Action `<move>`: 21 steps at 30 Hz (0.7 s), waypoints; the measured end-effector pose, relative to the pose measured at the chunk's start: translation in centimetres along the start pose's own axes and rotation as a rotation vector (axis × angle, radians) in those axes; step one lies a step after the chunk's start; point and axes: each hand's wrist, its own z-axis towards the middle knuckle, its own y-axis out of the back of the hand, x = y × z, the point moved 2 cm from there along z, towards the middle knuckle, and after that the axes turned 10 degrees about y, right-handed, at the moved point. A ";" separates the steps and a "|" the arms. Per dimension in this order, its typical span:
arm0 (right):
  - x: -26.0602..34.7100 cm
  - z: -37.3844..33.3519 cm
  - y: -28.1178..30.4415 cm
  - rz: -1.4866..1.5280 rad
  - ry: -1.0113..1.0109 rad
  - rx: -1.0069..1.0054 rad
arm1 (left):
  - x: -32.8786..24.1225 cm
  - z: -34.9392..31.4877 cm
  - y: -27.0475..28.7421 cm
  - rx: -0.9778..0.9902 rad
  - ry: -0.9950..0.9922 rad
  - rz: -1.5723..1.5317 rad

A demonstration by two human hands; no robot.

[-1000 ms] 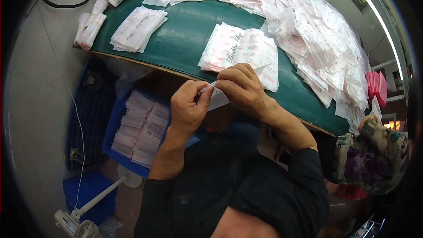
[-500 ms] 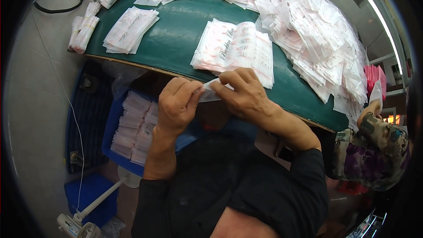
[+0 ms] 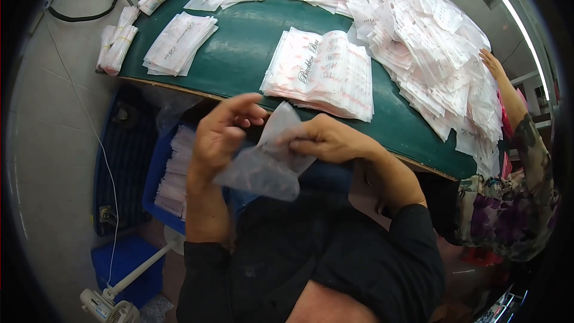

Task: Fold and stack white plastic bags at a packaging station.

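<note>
A translucent plastic bag (image 3: 263, 170) hangs in front of the table's near edge, partly smeared by motion. Its upper part is pinched between the thumb and fingers of my right hand (image 3: 326, 137). Left of the bag, my left hand (image 3: 224, 128) has its thumb and fingers apart, with nothing seen in them. Just beyond both hands, a thick stack of printed white-and-pink bags (image 3: 323, 72) lies on the green tabletop (image 3: 239, 42). A smaller stack of the same bags (image 3: 180, 43) is farther left.
A large heap of loose bags (image 3: 418, 42) covers the far and right side. Rubber-banded bundles (image 3: 116, 45) sit at the left corner. Below stand a blue crate (image 3: 152, 182) of bags and a fan (image 3: 110, 305). At right, a co-worker's arm (image 3: 514, 101) reaches to the heap.
My hands have parted; the left came off the bag and opened. The bag, now unfolded, has swung down toward me in my right hand. The co-worker's arm has reached farther up the heap.
</note>
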 end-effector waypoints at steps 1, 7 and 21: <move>-0.9 -0.4 0.5 0.122 0.043 -0.116 | 0.8 -0.9 0.8 0.010 0.058 -0.284; -3.3 3.1 -3.8 0.886 0.206 -0.133 | 10.2 -4.3 -6.4 -0.226 0.037 0.528; -3.9 3.6 -4.5 1.183 0.341 -0.474 | 10.0 -3.7 -3.7 0.085 0.365 0.309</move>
